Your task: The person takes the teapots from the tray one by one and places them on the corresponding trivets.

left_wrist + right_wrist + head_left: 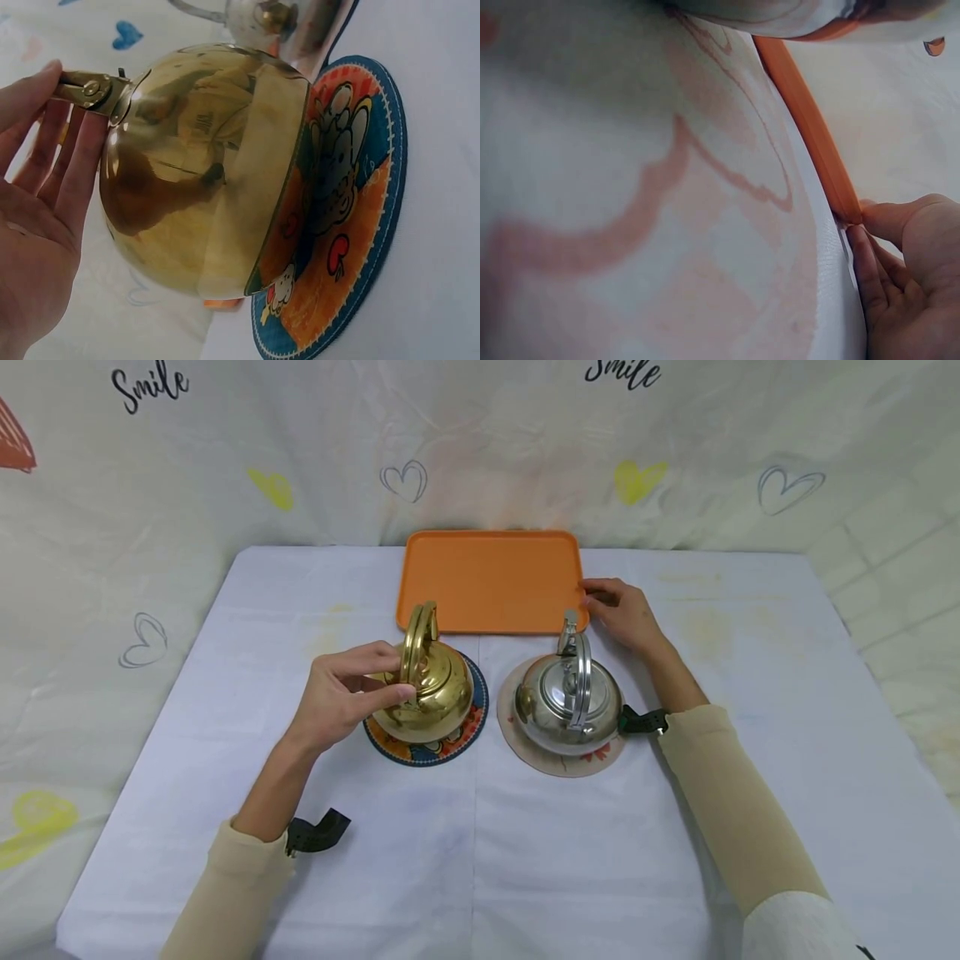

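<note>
A gold kettle [431,697] is over a round patterned mat [367,247], its base close to the mat's surface. My left hand [348,689] holds its upright handle, thumb on the near side and fingers on the far side, as the left wrist view shows. Behind the kettles lies an orange tray [491,581]. At its front right corner, my right hand [626,614] pinches the rim between thumb and fingers. A silver kettle [558,710] stands on a pale round mat [532,756], just in front of the right forearm.
The table [390,877] wears a white cloth with a crease down the middle. Behind it hangs a pale curtain [510,452] printed with hearts. A black strap [318,833] sticks out from the left wrist, another strap [642,721] from the right, beside the silver kettle.
</note>
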`<state>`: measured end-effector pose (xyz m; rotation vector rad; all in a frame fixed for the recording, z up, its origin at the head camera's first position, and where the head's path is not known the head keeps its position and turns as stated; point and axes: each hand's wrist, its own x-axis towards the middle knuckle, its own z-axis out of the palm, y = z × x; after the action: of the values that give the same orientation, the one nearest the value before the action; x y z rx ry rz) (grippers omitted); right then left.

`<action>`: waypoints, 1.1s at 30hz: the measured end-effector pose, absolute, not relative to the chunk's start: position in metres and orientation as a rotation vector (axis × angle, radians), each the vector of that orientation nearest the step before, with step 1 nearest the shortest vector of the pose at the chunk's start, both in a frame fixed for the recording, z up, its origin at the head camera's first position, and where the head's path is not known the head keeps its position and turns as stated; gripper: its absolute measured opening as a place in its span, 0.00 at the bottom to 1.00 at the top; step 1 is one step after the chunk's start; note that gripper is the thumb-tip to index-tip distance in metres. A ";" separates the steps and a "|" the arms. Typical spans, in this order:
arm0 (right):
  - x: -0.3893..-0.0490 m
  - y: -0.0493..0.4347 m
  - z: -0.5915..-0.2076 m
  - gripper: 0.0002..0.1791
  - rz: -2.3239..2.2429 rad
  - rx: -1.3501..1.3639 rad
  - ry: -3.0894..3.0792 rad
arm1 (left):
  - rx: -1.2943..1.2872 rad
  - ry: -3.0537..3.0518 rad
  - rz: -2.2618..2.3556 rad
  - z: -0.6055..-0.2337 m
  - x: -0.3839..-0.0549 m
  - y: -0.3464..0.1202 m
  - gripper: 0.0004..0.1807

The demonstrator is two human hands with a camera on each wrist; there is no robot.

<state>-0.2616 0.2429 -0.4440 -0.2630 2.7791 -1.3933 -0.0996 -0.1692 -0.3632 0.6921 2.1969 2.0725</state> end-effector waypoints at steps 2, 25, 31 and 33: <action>-0.262 0.243 -0.444 0.22 -1.392 -0.263 2.781 | 0.692 2.180 2.087 -0.365 -0.100 -0.170 0.16; -0.262 0.241 -0.443 0.22 -1.378 -0.263 2.791 | 0.665 2.120 1.920 -0.368 -0.102 -0.187 0.12; -0.263 0.242 -0.445 0.21 -1.376 -0.262 2.799 | 0.623 2.148 1.819 -0.364 -0.102 -0.190 0.16; -0.263 0.242 -0.445 0.22 -1.382 -0.258 2.795 | 0.622 2.162 1.788 -0.362 -0.103 -0.191 0.16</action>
<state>-0.2632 0.2419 -0.4454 -0.2580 2.7945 -1.3819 -0.1026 -0.1906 -0.3621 0.6218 2.1624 1.7883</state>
